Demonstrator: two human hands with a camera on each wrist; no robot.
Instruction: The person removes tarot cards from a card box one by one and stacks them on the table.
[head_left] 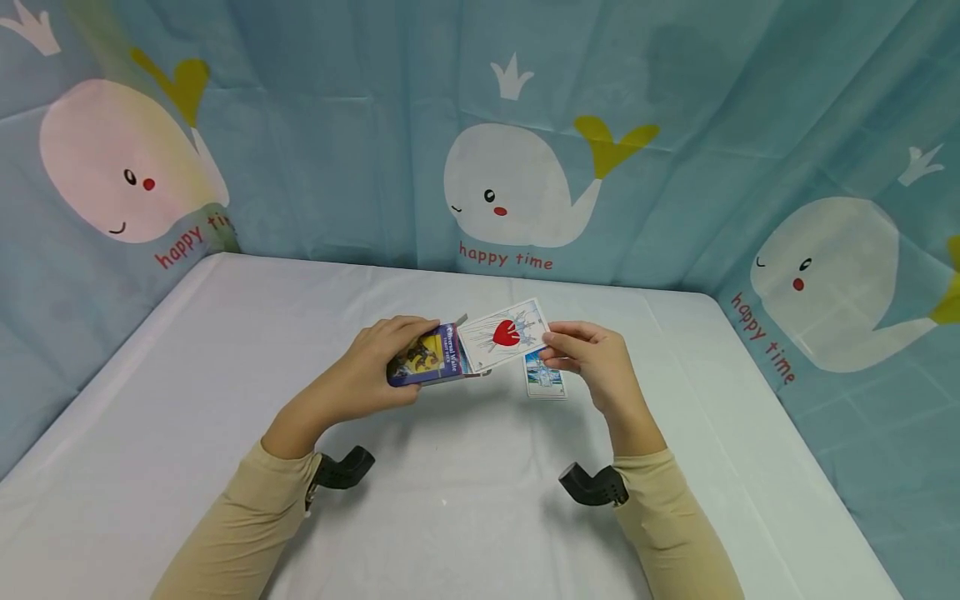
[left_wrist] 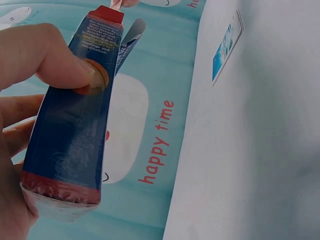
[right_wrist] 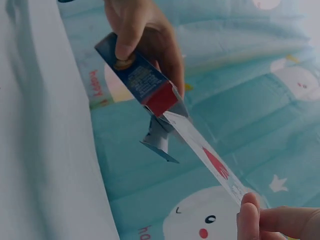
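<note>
My left hand grips a dark blue tarot card box by its sides, thumb on one narrow side in the left wrist view. The box's end flap hangs open toward the right. From that open end slants a white card with a red heart and swords. My right hand pinches its far corner between thumb and fingertips. In the right wrist view the card's other end meets the box opening; how far inside it sits is hidden. Below the right hand, a small stack of blue-and-white cards lies on the table.
A white cloth covers the table. Behind and at both sides hangs a blue curtain printed with whales. Black wrist cameras jut inward from the left cuff and the right cuff.
</note>
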